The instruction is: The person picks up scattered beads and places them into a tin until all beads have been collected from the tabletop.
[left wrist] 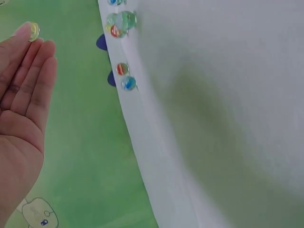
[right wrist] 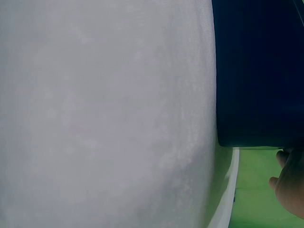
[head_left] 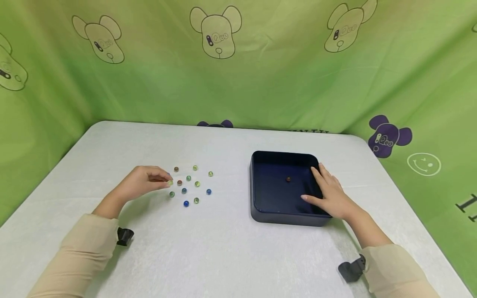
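Between thumb and fingertips my left hand [head_left: 143, 181] pinches a yellow-green marble [left wrist: 34, 31], held up off the table in the left wrist view. Just right of that hand lie several glass marbles, among them a dark blue marble [head_left: 186, 203], a brown marble [head_left: 176, 169] and a green marble [head_left: 188, 178]. My right hand [head_left: 329, 194] rests over the right rim of a dark blue square tray [head_left: 270, 194], its fingers extended and reaching inside. One brown marble [head_left: 288, 179] sits on the tray's floor. In the right wrist view, only part of the right hand shows beside the tray's corner.
The table [head_left: 208, 252] has a white cloth. Green printed fabric [head_left: 156, 82] hangs behind it and at both sides. Black wrist devices, one at the left sleeve [head_left: 125, 236] and one at the right [head_left: 351, 270], stick out over the table.
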Demonstrator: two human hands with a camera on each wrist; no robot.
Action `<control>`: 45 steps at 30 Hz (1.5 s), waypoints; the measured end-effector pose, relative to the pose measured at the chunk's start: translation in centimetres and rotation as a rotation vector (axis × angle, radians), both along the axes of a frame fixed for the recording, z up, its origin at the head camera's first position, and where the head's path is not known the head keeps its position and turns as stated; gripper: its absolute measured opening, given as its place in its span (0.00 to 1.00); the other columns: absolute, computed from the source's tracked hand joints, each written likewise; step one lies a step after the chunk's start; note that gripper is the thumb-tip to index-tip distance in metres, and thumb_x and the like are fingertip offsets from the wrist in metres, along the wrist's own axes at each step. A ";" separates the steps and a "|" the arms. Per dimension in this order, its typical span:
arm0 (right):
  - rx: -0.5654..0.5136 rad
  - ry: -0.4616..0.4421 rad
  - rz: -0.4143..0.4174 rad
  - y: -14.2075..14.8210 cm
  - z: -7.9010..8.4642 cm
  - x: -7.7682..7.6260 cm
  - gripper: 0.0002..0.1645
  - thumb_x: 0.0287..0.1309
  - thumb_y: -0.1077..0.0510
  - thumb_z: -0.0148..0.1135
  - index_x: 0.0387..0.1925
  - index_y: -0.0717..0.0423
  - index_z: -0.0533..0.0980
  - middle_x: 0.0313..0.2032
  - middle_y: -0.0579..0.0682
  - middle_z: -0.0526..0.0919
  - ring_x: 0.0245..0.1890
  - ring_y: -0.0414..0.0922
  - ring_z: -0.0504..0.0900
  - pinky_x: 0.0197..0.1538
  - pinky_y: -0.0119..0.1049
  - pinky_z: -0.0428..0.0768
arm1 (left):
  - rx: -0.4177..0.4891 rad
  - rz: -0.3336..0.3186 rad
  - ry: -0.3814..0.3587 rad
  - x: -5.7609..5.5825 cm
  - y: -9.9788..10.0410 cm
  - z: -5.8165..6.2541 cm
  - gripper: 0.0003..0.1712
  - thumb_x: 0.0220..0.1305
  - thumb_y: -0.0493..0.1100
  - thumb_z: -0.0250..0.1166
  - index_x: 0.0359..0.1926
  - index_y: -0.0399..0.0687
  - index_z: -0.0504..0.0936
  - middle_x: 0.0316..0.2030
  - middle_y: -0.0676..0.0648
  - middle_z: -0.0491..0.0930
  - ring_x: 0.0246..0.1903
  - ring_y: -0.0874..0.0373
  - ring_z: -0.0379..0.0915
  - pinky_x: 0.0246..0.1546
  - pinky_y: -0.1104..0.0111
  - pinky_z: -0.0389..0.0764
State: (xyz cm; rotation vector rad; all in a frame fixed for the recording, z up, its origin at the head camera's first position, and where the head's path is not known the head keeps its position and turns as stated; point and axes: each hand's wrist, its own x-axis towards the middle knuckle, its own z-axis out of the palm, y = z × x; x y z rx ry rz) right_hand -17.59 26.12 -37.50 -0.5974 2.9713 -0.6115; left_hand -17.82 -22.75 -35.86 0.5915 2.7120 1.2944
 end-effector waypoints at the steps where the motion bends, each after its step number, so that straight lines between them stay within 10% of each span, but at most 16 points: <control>1: -0.001 -0.001 0.000 0.0 0.0 0.0 0.53 0.52 0.40 0.53 0.65 0.61 0.36 0.63 0.61 0.28 0.62 0.59 0.32 0.59 0.55 0.34 | 0.006 -0.004 -0.002 -0.1 0.1 0.0 0.09 0.51 0.39 0.64 0.35 0.40 0.81 0.34 0.47 0.79 0.35 0.59 0.75 0.35 0.72 0.75; 45: 0.002 0.005 0.007 0.1 -0.1 0.0 0.52 0.53 0.40 0.53 0.65 0.61 0.36 0.63 0.62 0.29 0.62 0.60 0.33 0.58 0.56 0.34 | 0.156 -0.162 -0.042 -2.1 8.3 0.9 0.09 0.51 0.36 0.63 0.36 0.40 0.80 0.35 0.47 0.79 0.34 0.60 0.76 0.31 0.70 0.76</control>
